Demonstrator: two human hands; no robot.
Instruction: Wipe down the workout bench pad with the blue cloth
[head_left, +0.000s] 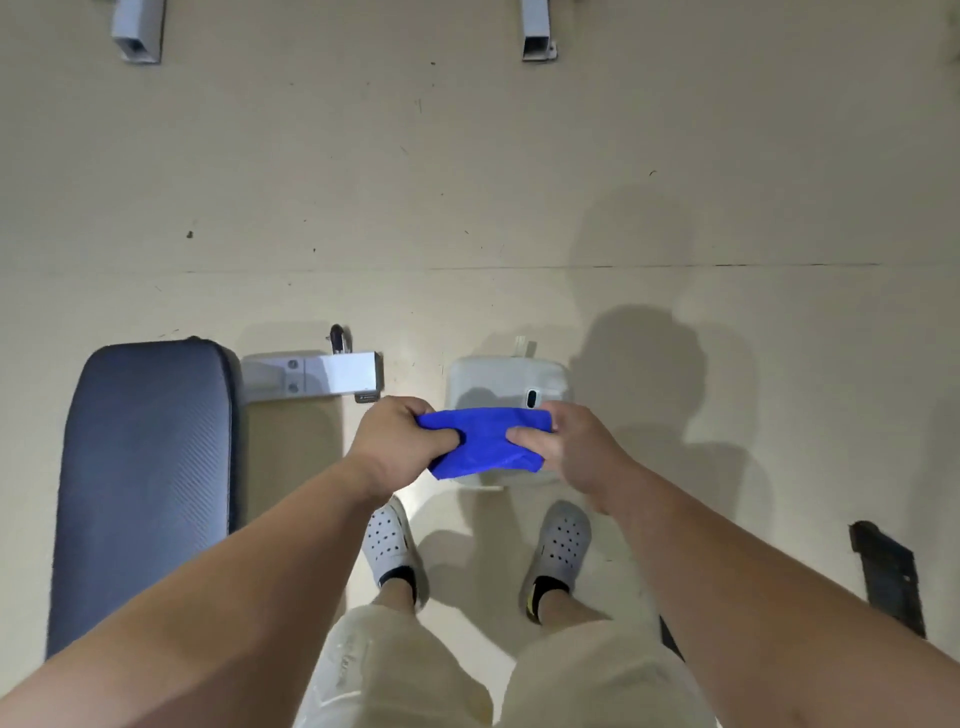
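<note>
A bright blue cloth (485, 444), folded small, is stretched between both my hands at the middle of the view. My left hand (402, 441) pinches its left end and my right hand (569, 447) pinches its right end. The dark blue-grey bench pad (145, 478) lies on the left, running from mid-frame toward the bottom, well apart from the cloth. My left forearm crosses over the pad's near end.
The bench's grey metal foot (311, 376) sticks out right of the pad. A white plastic container (498, 382) sits on the beige floor behind the cloth. My feet in white perforated clogs (387, 535) stand below. A black item (888, 577) lies at right. Two grey posts (537, 31) stand at the top.
</note>
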